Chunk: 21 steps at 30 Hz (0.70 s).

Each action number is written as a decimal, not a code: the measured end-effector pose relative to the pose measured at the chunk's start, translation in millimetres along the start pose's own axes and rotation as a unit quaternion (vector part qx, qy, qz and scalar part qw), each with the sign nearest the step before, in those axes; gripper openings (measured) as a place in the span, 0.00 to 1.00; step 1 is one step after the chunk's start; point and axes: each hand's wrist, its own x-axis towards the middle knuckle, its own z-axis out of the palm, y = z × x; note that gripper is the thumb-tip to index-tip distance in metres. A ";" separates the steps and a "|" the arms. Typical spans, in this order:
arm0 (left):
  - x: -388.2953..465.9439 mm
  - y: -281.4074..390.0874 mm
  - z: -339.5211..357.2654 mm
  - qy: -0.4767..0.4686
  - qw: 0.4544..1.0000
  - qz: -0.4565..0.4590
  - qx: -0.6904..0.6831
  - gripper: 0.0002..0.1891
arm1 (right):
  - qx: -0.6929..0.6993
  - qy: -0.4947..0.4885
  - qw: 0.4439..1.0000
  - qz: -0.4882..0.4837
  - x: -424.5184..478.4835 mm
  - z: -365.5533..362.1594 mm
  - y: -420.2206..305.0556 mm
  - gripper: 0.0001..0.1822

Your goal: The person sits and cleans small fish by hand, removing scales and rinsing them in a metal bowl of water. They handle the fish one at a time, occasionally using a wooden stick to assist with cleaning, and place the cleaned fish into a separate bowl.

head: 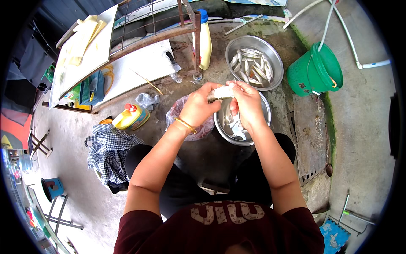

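Note:
A small silvery fish (221, 92) is held between my two hands, its pale belly turned up. My left hand (200, 101) grips one end, and my right hand (246, 101) pinches the other with thumb and fingers. Right below the hands is a steel bowl (268, 118) with fish in it, partly hidden by my right hand. Beyond it stands a larger steel basin (279, 65) holding several small fish (257, 68). Under my left wrist a container lined with a thin plastic bag (173, 111) shows in part; its contents are unclear.
A green bucket (298, 74) with a hose stands right of the basin. To the left are a yellow detergent jug (127, 119), checked cloth (111, 149) and a metal rack (187, 30) with white boards. A yellow bottle (206, 44) with a blue cap stands by the rack. A slotted drain cover (309, 133) lies right.

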 end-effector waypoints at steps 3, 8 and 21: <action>-0.1 -1.2 0.3 -0.010 0.999 -0.026 -0.027 0.18 | 0.006 -0.008 1.000 -0.013 -2.9 0.9 2.6 0.13; 1.8 -3.5 8.6 -0.003 0.999 -0.048 -0.008 0.17 | 0.005 -0.007 0.999 -0.041 -2.5 7.7 10.5 0.12; 9.2 -19.4 1.1 -0.017 0.866 -0.190 -0.462 0.10 | 0.045 -0.065 0.992 -0.100 -5.3 10.6 10.6 0.11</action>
